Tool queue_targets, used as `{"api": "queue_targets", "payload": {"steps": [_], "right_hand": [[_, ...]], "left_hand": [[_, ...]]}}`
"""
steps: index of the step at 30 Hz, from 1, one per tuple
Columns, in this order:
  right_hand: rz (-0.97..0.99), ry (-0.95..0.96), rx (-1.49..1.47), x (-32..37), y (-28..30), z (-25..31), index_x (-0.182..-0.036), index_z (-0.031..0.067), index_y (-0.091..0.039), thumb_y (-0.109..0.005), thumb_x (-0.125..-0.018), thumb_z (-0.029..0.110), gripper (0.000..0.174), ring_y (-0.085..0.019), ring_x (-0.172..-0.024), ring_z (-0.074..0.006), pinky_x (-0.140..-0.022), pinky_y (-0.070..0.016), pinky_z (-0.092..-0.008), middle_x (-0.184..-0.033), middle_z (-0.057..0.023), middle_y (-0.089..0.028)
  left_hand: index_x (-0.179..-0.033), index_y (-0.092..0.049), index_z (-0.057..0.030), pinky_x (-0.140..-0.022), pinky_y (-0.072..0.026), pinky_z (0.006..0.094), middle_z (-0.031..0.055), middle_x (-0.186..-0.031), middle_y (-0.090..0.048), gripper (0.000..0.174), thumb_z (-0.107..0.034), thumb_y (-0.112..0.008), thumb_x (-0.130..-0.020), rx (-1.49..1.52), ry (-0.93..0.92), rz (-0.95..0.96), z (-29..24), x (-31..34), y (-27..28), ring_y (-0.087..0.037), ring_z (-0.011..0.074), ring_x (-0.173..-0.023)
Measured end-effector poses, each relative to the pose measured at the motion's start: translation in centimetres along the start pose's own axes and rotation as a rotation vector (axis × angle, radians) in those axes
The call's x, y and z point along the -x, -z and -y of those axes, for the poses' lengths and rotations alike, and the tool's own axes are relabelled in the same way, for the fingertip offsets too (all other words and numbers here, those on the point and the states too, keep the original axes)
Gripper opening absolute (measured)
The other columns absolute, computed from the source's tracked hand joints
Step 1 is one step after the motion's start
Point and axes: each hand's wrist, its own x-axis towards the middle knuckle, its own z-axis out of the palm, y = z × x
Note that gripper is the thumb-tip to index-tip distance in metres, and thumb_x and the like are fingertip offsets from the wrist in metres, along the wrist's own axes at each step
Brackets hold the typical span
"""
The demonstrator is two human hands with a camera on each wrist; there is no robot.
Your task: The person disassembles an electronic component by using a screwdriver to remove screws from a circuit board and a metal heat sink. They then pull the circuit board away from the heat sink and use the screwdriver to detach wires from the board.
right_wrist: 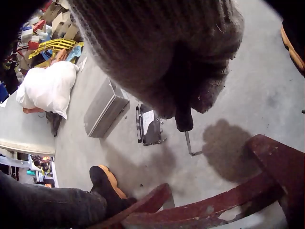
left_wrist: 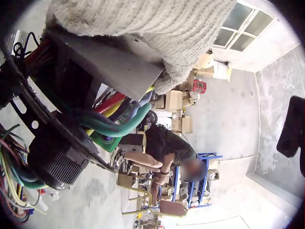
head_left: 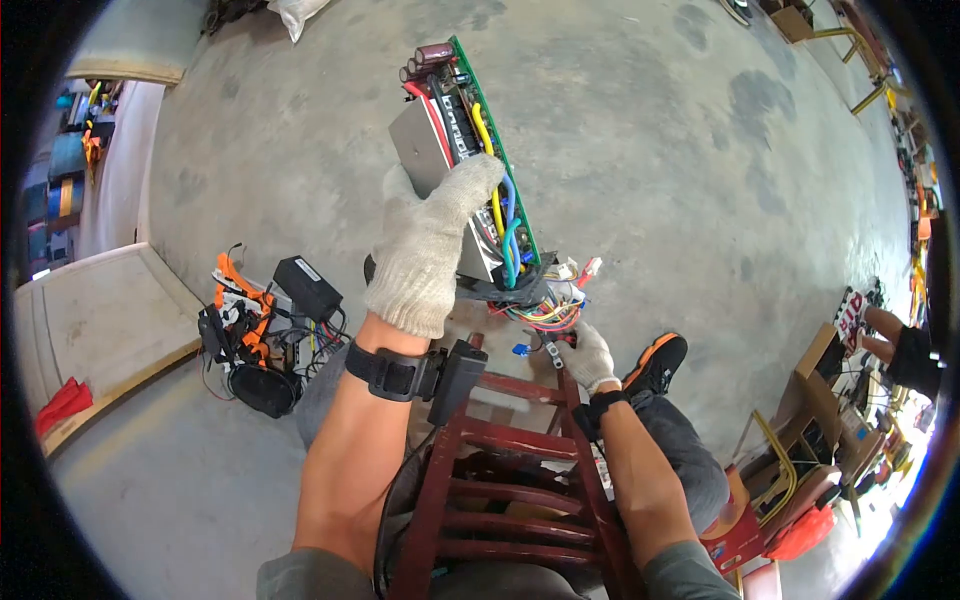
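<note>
Dark red slats of a wooden chair [head_left: 520, 440] lie nearest, below both hands and between the forearms; a heap of orange and black pieces with cables [head_left: 262, 345] lies on the floor, left of the left hand; a circuit-board unit [head_left: 462, 130], with a green board and grey metal plates, is in the left hand, reaching above and below it; the gloved left hand [head_left: 425, 240] grips this unit, thumb across its wires; a black shoe [head_left: 657, 365] with an orange edge stands just right of the right hand; a bundle of coloured wires [head_left: 550, 312] gathers at the unit's lower end, just above the right hand; the gloved right hand [head_left: 588, 357] curls round a dark-handled tool [right_wrist: 183, 121], its thin metal shaft ending in a bent tip beyond the fingers; a small blue piece [head_left: 521, 350] shows left of the right hand.
</note>
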Motion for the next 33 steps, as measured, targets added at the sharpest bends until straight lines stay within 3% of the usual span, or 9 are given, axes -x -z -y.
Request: {"api": "queue_targets", "payload": {"steps": [3,12,14,15,16,19,22,26,33], "right_hand": [[-0.019,0.039,-0.003,0.1,-0.3,-0.7,-0.119,0.0095,-0.072,-0.08,-0.089,0.026,0.036,-0.068,-0.112,-0.0414,-0.099,-0.0544,-0.0486,-0.112,-0.0187,-0.071],[-0.019,-0.067,-0.07,-0.3,4.6,0.9,-0.121,0.0058,-0.074,-0.081,-0.088,0.028,0.041,-0.074,-0.108,-0.0379,-0.096,-0.0573,-0.0441,-0.111,-0.0208,-0.077],[-0.051,-0.068,-0.171,-1.1,5.8,0.2,-0.124,0.0039,-0.074,-0.082,-0.089,0.029,0.044,-0.076,-0.104,-0.0345,-0.093,-0.0583,-0.0413,-0.109,-0.0204,-0.078],[-0.054,-0.088,-0.204,-1.2,7.1,0.8,-0.125,0.0017,-0.074,-0.082,-0.089,0.029,0.045,-0.077,-0.095,-0.0264,-0.088,-0.0596,-0.0382,-0.105,-0.0165,-0.079],[-0.066,-0.079,-0.203,-0.8,8.6,2.2,-0.125,0.0017,-0.074,-0.082,-0.089,0.029,0.045,-0.077,-0.095,-0.0264,-0.088,-0.0596,-0.0382,-0.105,-0.0165,-0.079],[-0.094,-0.12,-0.35,0.3,13.7,6.0,-0.125,-0.0037,-0.073,-0.079,-0.091,0.024,0.044,-0.073,-0.084,-0.0145,-0.078,-0.0597,-0.0311,-0.098,-0.0097,-0.076],[-0.144,-0.074,-0.502,2.6,19.0,10.7,-0.124,-0.0067,-0.07,-0.078,-0.094,0.016,0.039,-0.069,-0.079,-0.0123,-0.074,-0.0592,-0.0297,-0.092,-0.0062,-0.071],[-0.296,0.06,-0.59,6.0,24.0,15.0,-0.124,-0.0069,-0.069,-0.074,-0.093,0.011,0.036,-0.069,-0.08,-0.0143,-0.075,-0.0585,-0.0293,-0.092,-0.0082,-0.071],[-0.394,0.147,-0.847,10.2,26.0,19.4,-0.124,-0.0077,-0.067,-0.071,-0.087,0.003,0.039,-0.071,-0.081,-0.019,-0.076,-0.0578,-0.0323,-0.093,-0.0128,-0.073]], "left_hand": [[-0.125,-0.066,-0.0064,-0.065,-0.0612,0.0305,0.0021,-0.1,-0.068,0.041,-0.03,-0.082,-0.095,0.004,0.001,-0.019,-0.2,0.3,-0.5,-0.07,0.0114,-0.08],[-0.12,-0.067,-0.0035,-0.066,-0.06,0.0317,0.0028,-0.096,-0.069,0.04,-0.031,-0.082,-0.095,-0.068,-0.039,0.017,0.5,-0.3,-0.4,-0.069,0.0114,-0.079],[-0.12,-0.067,-0.0034,-0.066,-0.0598,0.032,0.0029,-0.096,-0.069,0.04,-0.031,-0.082,-0.095,-0.091,-0.051,-0.005,0.3,-0.2,-0.5,-0.069,0.0116,-0.078],[-0.119,-0.067,-0.0033,-0.066,-0.0597,0.0324,0.003,-0.096,-0.069,0.04,-0.032,-0.082,-0.095,-0.117,-0.06,-0.028,0.2,-0.1,-0.5,-0.069,0.0119,-0.078],[-0.119,-0.067,-0.0033,-0.066,-0.0597,0.0324,0.003,-0.096,-0.069,0.04,-0.032,-0.082,-0.095,-0.112,-0.072,-0.022,0.2,0.0,-0.4,-0.069,0.0119,-0.078],[-0.119,-0.068,-0.0029,-0.068,-0.0595,0.0332,0.0036,-0.097,-0.07,0.039,-0.028,-0.084,-0.093,-0.09,-0.04,-0.069,-0.1,0.4,-0.8,-0.069,0.0128,-0.08],[-0.121,-0.067,-0.0019,-0.069,-0.0598,0.0336,0.0042,-0.099,-0.07,0.04,-0.026,-0.084,-0.094,-0.022,-0.03,-0.025,0.4,0.4,-0.6,-0.07,0.0132,-0.081],[-0.128,-0.06,-0.0015,-0.07,-0.0618,0.0355,0.0068,-0.104,-0.07,0.047,-0.022,-0.084,-0.092,0.016,0.025,-0.035,0.7,0.2,-0.8,-0.072,0.0166,-0.084],[-0.131,-0.056,-0.0016,-0.075,-0.0617,0.0363,0.0082,-0.109,-0.068,0.052,-0.023,-0.083,-0.092,-0.059,0.071,0.098,2.6,0.4,-0.4,-0.071,0.0178,-0.089]]}}
